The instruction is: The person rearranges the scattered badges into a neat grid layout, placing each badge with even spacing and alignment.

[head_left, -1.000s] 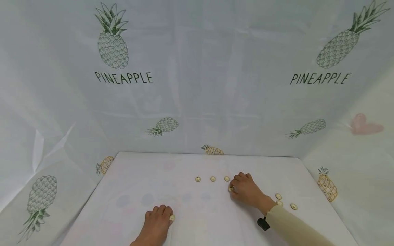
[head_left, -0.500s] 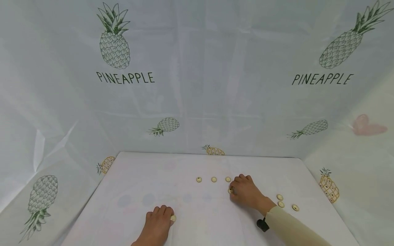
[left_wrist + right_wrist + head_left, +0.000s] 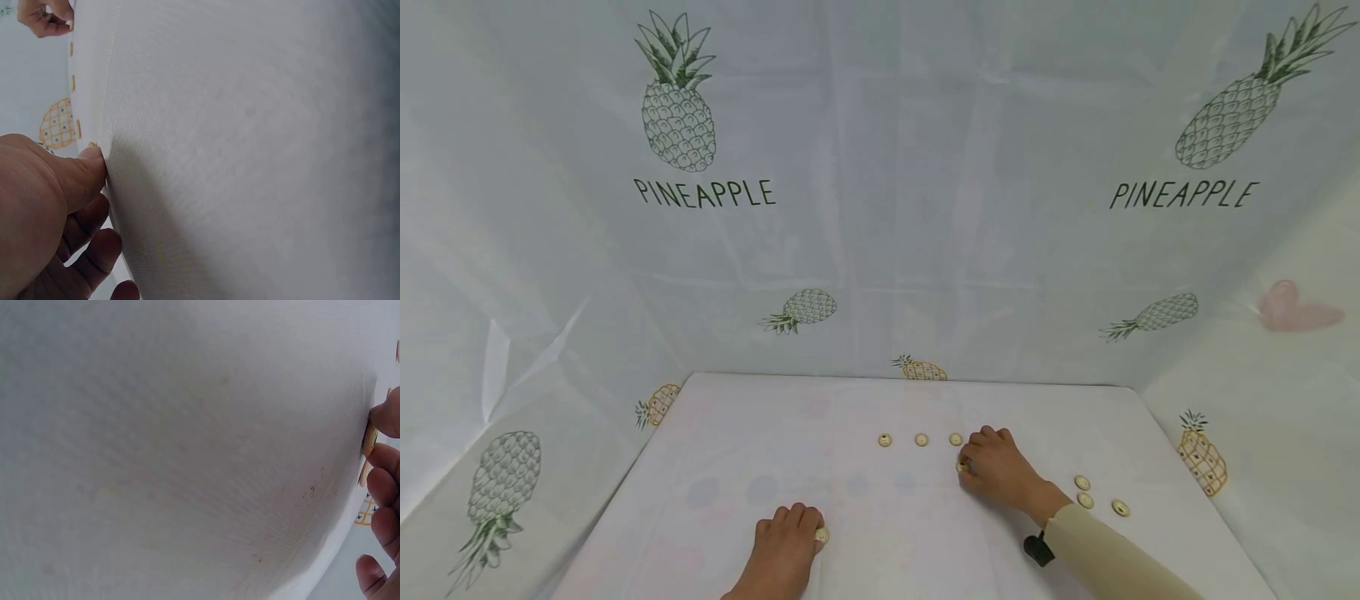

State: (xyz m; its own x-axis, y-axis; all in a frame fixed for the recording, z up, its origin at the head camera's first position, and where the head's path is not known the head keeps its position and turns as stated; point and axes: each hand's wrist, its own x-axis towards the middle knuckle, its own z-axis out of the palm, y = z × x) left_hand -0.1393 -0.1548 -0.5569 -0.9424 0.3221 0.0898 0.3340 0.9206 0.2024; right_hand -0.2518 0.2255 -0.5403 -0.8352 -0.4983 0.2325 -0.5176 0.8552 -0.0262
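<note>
My left hand (image 3: 781, 550) lies low on the white-covered table (image 3: 880, 575), its thumb and forefinger pinching a small round pale wooden disc (image 3: 822, 535). In the left wrist view only a sliver of that disc (image 3: 92, 144) shows at the thumb tip. Farther back and to the right, my right hand (image 3: 1003, 468) holds a similar disc (image 3: 963, 467) between thumb and forefinger. Seen from the right wrist, this disc (image 3: 370, 439) is tilted on edge close to the cloth. Just beyond the right fingers sits a loose disc (image 3: 956, 439), the right end of a row of three.
The row continues leftward with a middle disc (image 3: 921, 439) and a left disc (image 3: 885, 440). Beside the right forearm lie three more, among them a disc (image 3: 1121, 507). A black strap end (image 3: 1039, 550) hangs from the right wrist. Pineapple-printed sheeting (image 3: 880, 208) walls the table's back and sides.
The right hand's disc has shifted slightly toward me and a touch left relative to the row. The left hand keeps its place, and the view has moved a little.
</note>
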